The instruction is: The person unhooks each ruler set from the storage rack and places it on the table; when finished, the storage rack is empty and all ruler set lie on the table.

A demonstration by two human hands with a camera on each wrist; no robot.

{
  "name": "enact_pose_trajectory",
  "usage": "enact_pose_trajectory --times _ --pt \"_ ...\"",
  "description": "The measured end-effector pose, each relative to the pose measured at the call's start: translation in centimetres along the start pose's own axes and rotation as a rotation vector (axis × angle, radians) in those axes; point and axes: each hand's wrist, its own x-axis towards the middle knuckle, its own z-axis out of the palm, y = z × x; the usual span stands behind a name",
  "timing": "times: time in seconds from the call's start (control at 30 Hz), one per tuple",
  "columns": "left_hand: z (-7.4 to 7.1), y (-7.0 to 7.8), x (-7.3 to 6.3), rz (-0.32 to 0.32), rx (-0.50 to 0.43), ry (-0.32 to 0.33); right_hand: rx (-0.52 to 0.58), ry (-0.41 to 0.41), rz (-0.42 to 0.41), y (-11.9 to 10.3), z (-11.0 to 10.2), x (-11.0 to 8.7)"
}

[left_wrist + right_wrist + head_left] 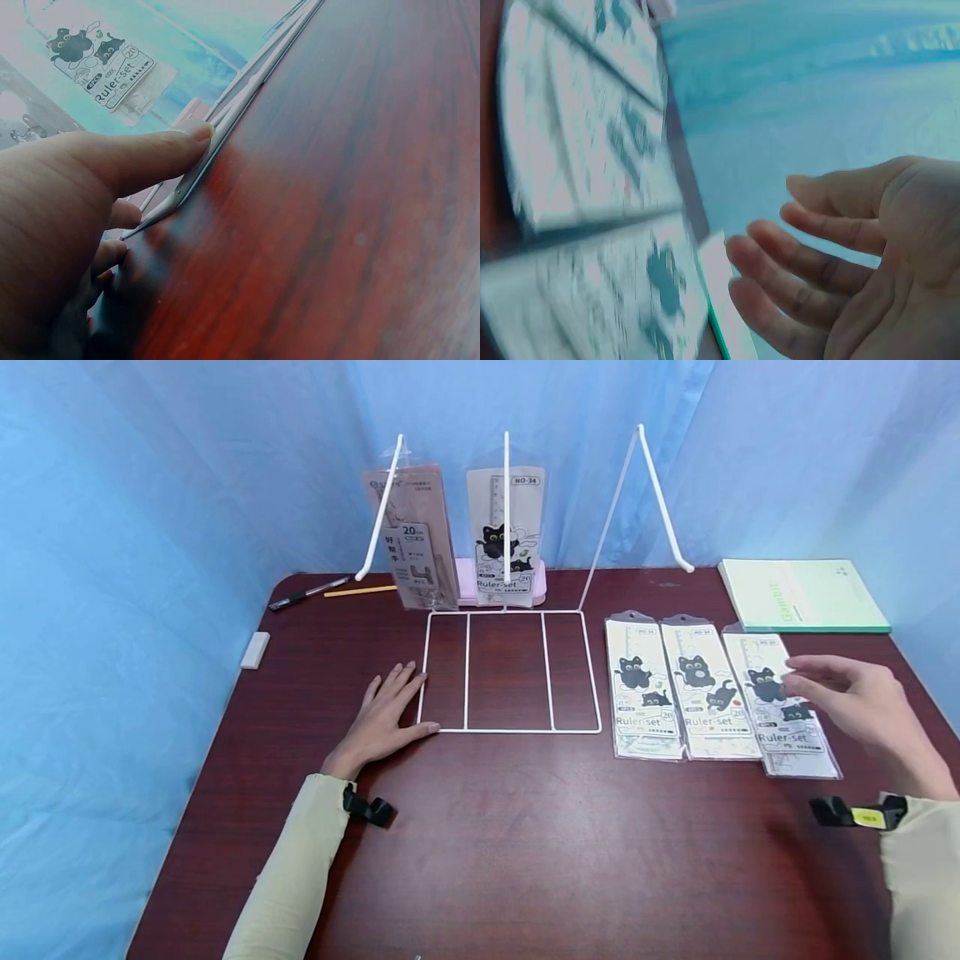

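Though thin, wire base (548, 672) rect.

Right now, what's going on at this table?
A person's left grip rests on the front-left corner of a white wire rack. The right grip hovers by the rightmost pack of three Ruler-set packs lying right of the rack, and holds nothing. On the rack, a pinkish pack hangs at the left hook and a Ruler-set pack with black cats at the middle one.
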Motion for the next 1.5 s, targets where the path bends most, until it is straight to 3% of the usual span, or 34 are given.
enact_pose_trajectory --times 0.1,0.27,0.37,0.6,0.8,1.1,1.5 --pt "0.0 0.0 0.0 -0.004 0.004 0.0 0.14 -0.064 -0.026 -1.7 0.7 0.4" --pt "0.1 0.0 0.1 -0.001 0.003 0.003 0.305 -0.088 -0.136 -4.4 2.6 1.4" --pt "0.2 -0.1 0.1 0.004 -0.005 0.006 0.362 -0.094 -0.19 -6.1 3.9 2.1" --pt "0.3 -0.1 0.1 0.006 -0.008 0.008 0.482 -0.159 -0.233 -10.2 6.9 3.5" --pt "0.3 -0.2 0.2 0.012 0.001 0.005 0.609 -0.145 -0.301 -13.1 9.1 4.9" --pt "0.2 -0.3 0.1 0.02 0.009 0.006 0.71 -0.148 -0.308 -16.6 11.7 6.5" --pt "0.2 -0.4 0.1 0.023 0.009 0.009 0.701 -0.109 -0.286 -20.3 14.7 8.6"
